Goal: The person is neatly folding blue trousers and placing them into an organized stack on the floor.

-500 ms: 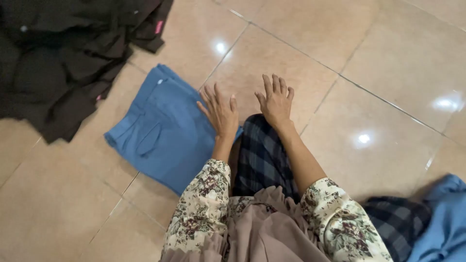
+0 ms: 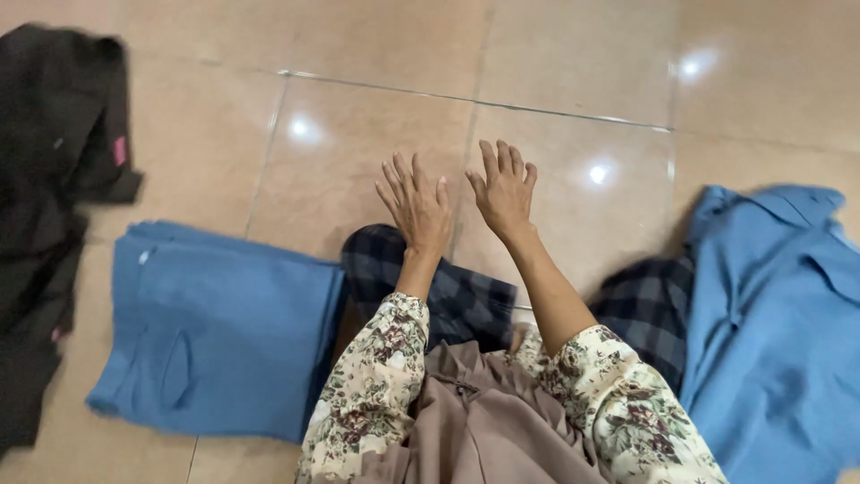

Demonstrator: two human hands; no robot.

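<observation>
My left hand (image 2: 417, 206) and my right hand (image 2: 503, 190) are stretched out side by side over the tiled floor, fingers spread, holding nothing. Both hover just past the far edge of a dark plaid cloth (image 2: 448, 300) that lies over my lap. Floral sleeves cover my forearms. A folded blue pair of trousers (image 2: 210, 332) lies flat on the floor to the left of my left arm, close to the plaid cloth.
A heap of black clothing (image 2: 49, 206) lies at the far left. A crumpled blue shirt (image 2: 775, 332) spreads at the right, with more plaid fabric (image 2: 645, 314) beside it. The floor (image 2: 358, 152) is glossy beige tile with light glare.
The view has swung to the right, bringing the blue shirt into sight. My hands stay open and level, now a little further apart from the blue trousers.
</observation>
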